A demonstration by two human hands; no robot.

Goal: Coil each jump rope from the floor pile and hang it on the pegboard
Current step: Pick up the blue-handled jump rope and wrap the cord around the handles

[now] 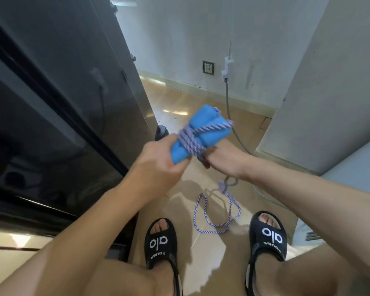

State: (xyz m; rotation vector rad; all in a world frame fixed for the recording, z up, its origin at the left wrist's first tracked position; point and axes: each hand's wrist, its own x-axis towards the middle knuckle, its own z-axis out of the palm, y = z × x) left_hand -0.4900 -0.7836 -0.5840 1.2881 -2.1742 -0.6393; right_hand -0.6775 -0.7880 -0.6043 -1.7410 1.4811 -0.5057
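Observation:
A jump rope with two blue foam handles [203, 122] is held at chest height in the middle of the view. Its purple-and-white braided cord [190, 139] is wrapped several times around both handles. My left hand [158, 163] grips the lower ends of the handles. My right hand [224, 159] is closed on the cord just right of the wraps. The loose tail of the cord [217, 212] hangs down and lies in a loop on the tan floor between my feet. No pegboard is in view.
A dark glossy cabinet [62, 103] fills the left side. A white wall with a socket [208, 67] and a grey cable [229, 99] is ahead. A pale wall corner [320, 103] stands on the right. My feet wear black sandals [160, 244].

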